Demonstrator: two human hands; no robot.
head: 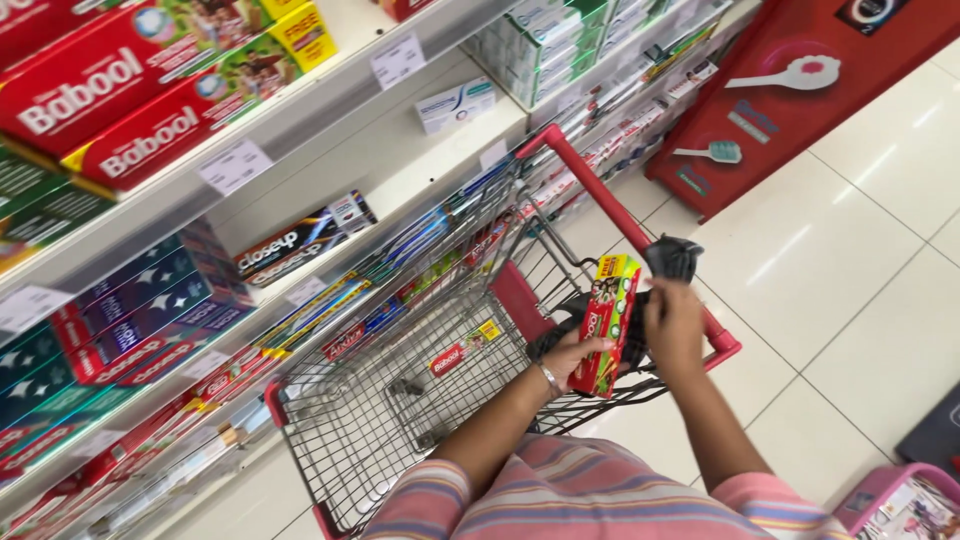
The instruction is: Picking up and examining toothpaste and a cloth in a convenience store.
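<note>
A red and green toothpaste box [608, 320] is held upright over the child seat of a wire shopping cart [400, 400]. My left hand [572, 358] grips its lower end, a bracelet on the wrist. My right hand [674, 325] holds its right side near the top. A second red toothpaste box [463, 349] lies in the cart's basket. A dark bag [672, 258] sits by the red cart handle [620, 225], behind the held box.
Shelves [300, 110] on the left carry many toothpaste boxes in red, green and blue, with price tags on the edges. A red display stand [800, 90] with toothbrush pictures stands at the top right. White floor tiles [850, 280] lie to the right. A pink object [900, 500] sits bottom right.
</note>
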